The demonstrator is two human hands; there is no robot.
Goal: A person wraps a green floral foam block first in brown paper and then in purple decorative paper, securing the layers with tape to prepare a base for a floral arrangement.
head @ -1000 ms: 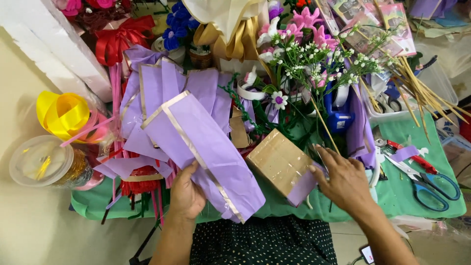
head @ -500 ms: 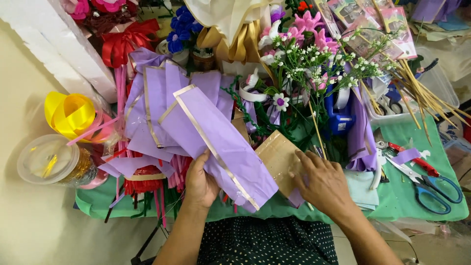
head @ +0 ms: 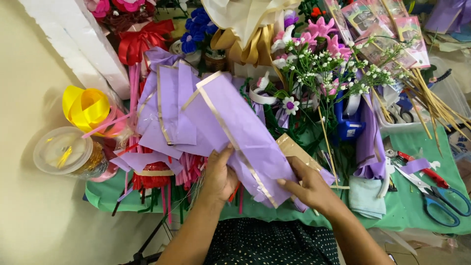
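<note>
Your left hand (head: 219, 177) rises from the near edge, thumb up, fingers clamped on the lower end of the folded lilac wrapping sheet (head: 235, 132) with its gold edge; your right hand (head: 308, 185) comes in from the right, fingers closed on the same sheet's lower corner, over a brown paper piece (head: 293, 149). The sheet slants up and left above the green table (head: 417, 211). Beyond lie blue scissors (head: 441, 206), a yellow ribbon roll (head: 86, 109) and pink flowers (head: 319, 32).
</note>
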